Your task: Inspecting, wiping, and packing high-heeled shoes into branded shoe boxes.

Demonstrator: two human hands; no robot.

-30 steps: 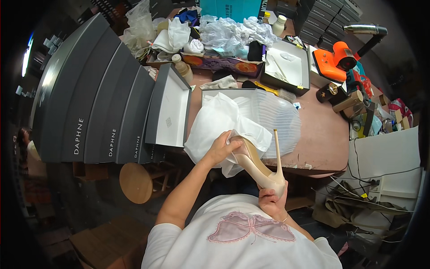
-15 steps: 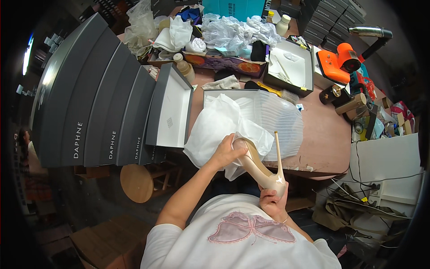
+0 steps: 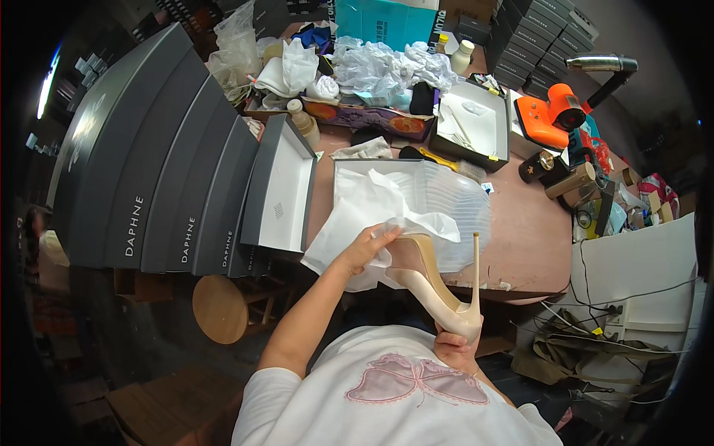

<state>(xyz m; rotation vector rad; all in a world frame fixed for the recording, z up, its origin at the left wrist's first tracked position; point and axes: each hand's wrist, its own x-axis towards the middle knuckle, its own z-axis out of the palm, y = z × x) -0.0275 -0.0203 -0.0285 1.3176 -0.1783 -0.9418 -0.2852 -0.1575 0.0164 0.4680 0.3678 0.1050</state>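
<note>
A beige high-heeled shoe [image 3: 427, 286] is held low in front of my chest, its thin heel pointing up and its toe toward the table. My right hand [image 3: 455, 349] is closed around the heel end from below. My left hand [image 3: 363, 251] is beside the toe end, its fingers closed on white tissue paper [image 3: 362, 197]. That paper spreads over an open shoebox [image 3: 343, 169] and hangs off the table edge by the shoe. The fingertips of my left hand are partly hidden by paper. Ribbed translucent wrapping [image 3: 462, 215] lies to the right in the box.
Dark grey shoeboxes [image 3: 160, 163] are stacked at left, next to an upright open box part [image 3: 279, 189]. Behind are a carton of crumpled paper [image 3: 372, 115], a bottle [image 3: 301, 119], a brush [image 3: 468, 171] and an orange stand [image 3: 541, 123]. A round stool [image 3: 221, 308] stands below the table.
The shoe has shifted slightly down and right, its heel more upright. My left thumb has come off the shoe's toe and now lies against the tissue paper. The view has shifted slightly.
</note>
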